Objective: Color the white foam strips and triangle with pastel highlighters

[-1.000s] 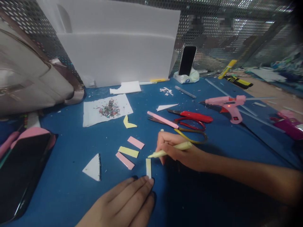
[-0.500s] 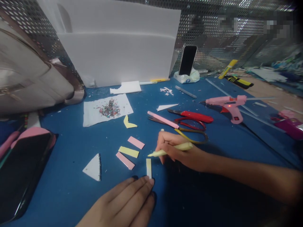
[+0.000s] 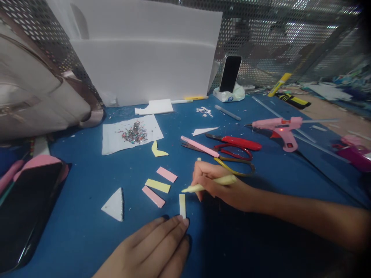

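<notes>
My left hand (image 3: pixel 155 247) lies palm down at the lower middle, fingers together, its fingertips pinning the near end of a small strip (image 3: pixel 182 202). That strip is pale yellow at the far end and white near my fingers. In my right hand (image 3: pixel 218 185) is a pale yellow marker (image 3: pixel 226 180), gripped like a pen, its tip just above the strip's far end. Whether tip and strip touch, I cannot tell. Left of them lie a yellow strip (image 3: pixel 158 186), two pink strips (image 3: pixel 167 174) and a white triangular piece (image 3: pixel 114 206) with a rough edge.
Beyond my right hand lie scissors (image 3: pixel 236 168), a pink marker (image 3: pixel 199 146) and a red-handled tool (image 3: pixel 242 143). A pink glue gun (image 3: pixel 285 127) stands at right. Glitter covers part of a white sheet (image 3: pixel 110 144). A phone (image 3: pixel 31 208) and bag (image 3: pixel 37 88) occupy the left.
</notes>
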